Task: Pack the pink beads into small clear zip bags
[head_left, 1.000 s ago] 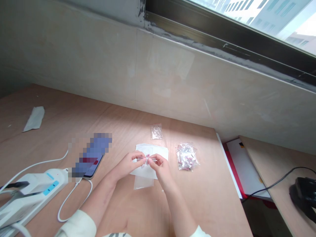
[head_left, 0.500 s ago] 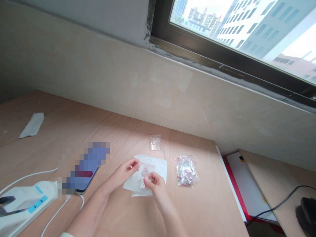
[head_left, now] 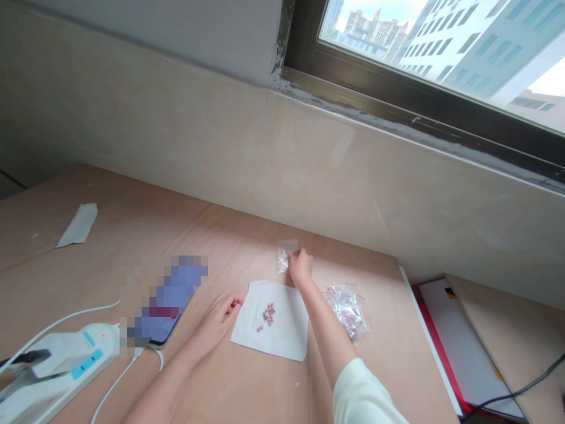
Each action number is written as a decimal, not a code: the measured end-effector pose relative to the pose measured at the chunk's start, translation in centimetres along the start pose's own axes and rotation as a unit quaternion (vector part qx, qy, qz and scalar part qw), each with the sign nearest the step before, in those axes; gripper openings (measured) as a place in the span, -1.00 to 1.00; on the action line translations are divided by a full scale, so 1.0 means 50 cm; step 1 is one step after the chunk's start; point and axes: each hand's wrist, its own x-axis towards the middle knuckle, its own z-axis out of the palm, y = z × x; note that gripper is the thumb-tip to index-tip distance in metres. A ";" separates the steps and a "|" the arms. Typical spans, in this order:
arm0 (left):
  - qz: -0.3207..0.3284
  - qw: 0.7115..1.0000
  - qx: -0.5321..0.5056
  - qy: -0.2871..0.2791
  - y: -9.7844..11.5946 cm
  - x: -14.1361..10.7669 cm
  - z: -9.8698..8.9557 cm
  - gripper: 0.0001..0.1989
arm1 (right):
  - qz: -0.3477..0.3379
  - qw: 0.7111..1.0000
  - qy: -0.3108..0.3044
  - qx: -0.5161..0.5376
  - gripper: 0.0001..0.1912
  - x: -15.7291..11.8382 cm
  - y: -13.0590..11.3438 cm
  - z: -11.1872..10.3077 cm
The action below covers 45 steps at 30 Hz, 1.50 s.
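A small group of pink beads (head_left: 270,314), with a few greyish-green bits among them, lies on a white cloth (head_left: 286,344). Beside the cloth's left edge my left hand (head_left: 223,315) rests on the table, its fingers loosely curled and nothing showing in them. My right hand (head_left: 302,265) reaches past the cloth to a small clear zip bag (head_left: 282,257) and has its bent fingers on the bag's right side. The fingertips are partly hidden. Right of my forearm lies a pile of clear zip bags (head_left: 348,309) with pink beads inside.
A phone (head_left: 176,294), partly blurred out, lies to the left beside a white power strip (head_left: 66,368) with white cables. Farther left is a white strip of paper or cloth (head_left: 78,225). The table (head_left: 212,235) meets the wall at the back; a dark cable (head_left: 521,391) runs at right.
The clear bag between my hands has left the cloth, and loose beads now lie there. My right hand has moved up to the small bag at the back; my left has drawn back leftward.
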 end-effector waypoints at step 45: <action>0.050 0.981 -0.104 -0.158 0.189 -0.025 -0.054 -0.82 | -0.098 0.958 -0.163 0.217 -0.86 -0.277 0.007 -0.173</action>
